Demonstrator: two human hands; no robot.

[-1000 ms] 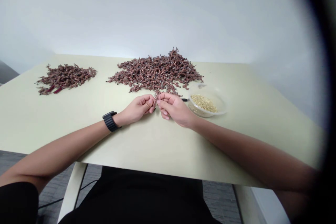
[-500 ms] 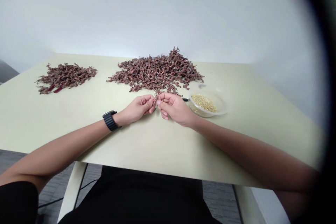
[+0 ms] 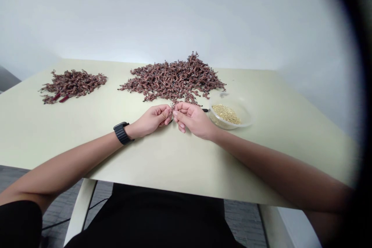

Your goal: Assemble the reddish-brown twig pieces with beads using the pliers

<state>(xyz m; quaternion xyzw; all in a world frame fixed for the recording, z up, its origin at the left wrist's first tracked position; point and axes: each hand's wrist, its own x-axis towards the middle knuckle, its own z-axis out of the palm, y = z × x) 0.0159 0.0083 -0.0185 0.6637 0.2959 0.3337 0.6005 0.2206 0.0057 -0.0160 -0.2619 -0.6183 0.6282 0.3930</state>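
Note:
My left hand (image 3: 152,119) and my right hand (image 3: 192,119) meet at the fingertips just in front of a big heap of dried reddish-brown pods (image 3: 174,79). Both hands pinch one small dried pod (image 3: 172,109) between thumb and fingers. A black watch (image 3: 122,133) is on my left wrist. A clear bowl (image 3: 245,117) holding pale yellow seeds (image 3: 226,113) stands right beside my right hand.
A smaller heap of the same dried pods (image 3: 72,85) lies at the far left of the pale green table (image 3: 162,162). A small dark object (image 3: 205,110) lies between my right hand and the bowl. A white wall rises behind the table.

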